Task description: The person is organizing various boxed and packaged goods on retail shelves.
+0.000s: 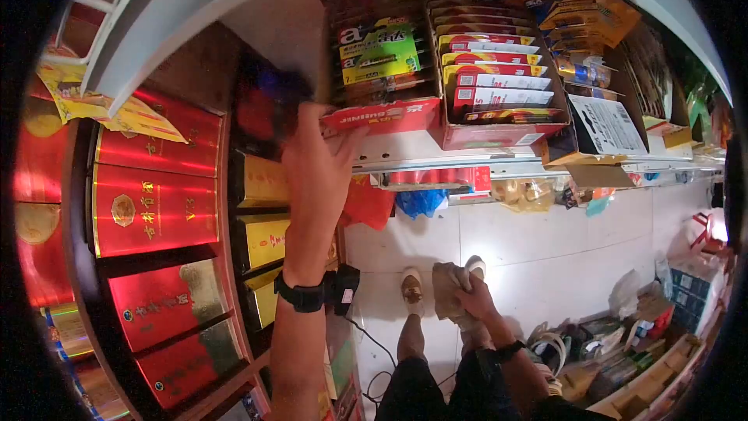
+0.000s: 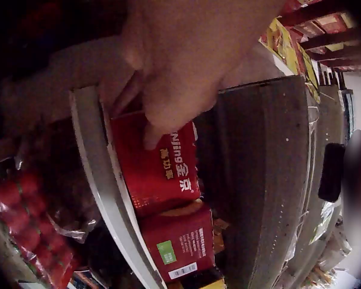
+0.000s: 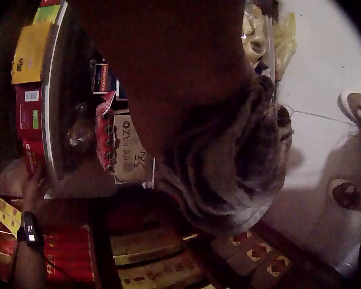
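Note:
My left hand (image 1: 315, 164) is at the left end of a red battery box (image 1: 393, 115) on the shelf. In the left wrist view, one digit lies over the front of this red box (image 2: 149, 180) and others reach behind its side, gripping the corner. Upright battery packs (image 1: 382, 54) fill the box. Low over the floor, my right hand (image 1: 477, 302) holds a bunched grey-brown cloth (image 1: 448, 288). That cloth (image 3: 228, 156) hangs in folds in the right wrist view, where it hides most of the fingers.
A second box of carded packs (image 1: 499, 136) stands right of the red one, then an open carton (image 1: 600, 157). Red gift boxes (image 1: 156, 210) line the left shelving. A white rail (image 1: 132, 23) crosses the upper left. Cartons and bags (image 1: 623, 351) lie at lower right.

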Tool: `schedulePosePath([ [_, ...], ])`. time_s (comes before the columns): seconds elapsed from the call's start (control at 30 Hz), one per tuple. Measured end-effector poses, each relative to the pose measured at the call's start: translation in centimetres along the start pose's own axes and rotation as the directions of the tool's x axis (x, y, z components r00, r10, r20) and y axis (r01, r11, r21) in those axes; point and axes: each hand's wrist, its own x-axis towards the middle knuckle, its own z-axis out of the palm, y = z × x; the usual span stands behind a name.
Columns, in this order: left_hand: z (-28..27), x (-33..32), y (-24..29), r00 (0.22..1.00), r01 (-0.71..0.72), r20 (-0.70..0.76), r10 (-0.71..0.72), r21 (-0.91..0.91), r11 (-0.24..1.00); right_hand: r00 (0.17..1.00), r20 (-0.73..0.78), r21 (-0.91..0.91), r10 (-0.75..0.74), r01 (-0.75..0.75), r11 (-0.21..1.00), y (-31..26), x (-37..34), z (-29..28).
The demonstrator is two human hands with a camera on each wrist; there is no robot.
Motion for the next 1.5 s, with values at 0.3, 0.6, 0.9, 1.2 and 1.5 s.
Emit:
schedulePosePath([
  [0.3, -2.6, -2.3, 0.1, 0.999, 0.015, -0.028, -0.022, -0.205, 0.979, 1.000, -0.011, 0.168, -0.021, 0.023, 0.985, -0.3, 0.0, -0.7],
  [0.6, -5.8, -5.3, -1.5, 1.000, 0.015, -0.009, -0.015, -0.015, 1.000, 0.969, 0.043, 0.375, -0.245, 0.212, 0.903, -2.4, 2.3, 0.6],
  [0.9, -7.8, -9.3, -0.3, 0.980, 0.177, 0.098, -0.173, -0.030, 0.984, 0.801, 0.151, 0.647, -0.579, 0.363, 0.671, -20.9, 1.4, -3.9],
  [1.2, -8.2, -9.5, -2.0, 0.718, 0.613, 0.529, -0.452, -0.788, 0.052, 0.727, -0.008, 0.363, -0.687, 0.642, 0.676, -26.5, -1.2, -5.2],
  [1.5, -7.5, -9.1, -0.9, 0.711, 0.568, 0.520, -0.473, -0.821, -0.048, 0.795, -0.158, 0.368, -0.586, 0.598, 0.712, -27.1, -0.7, -6.1],
])
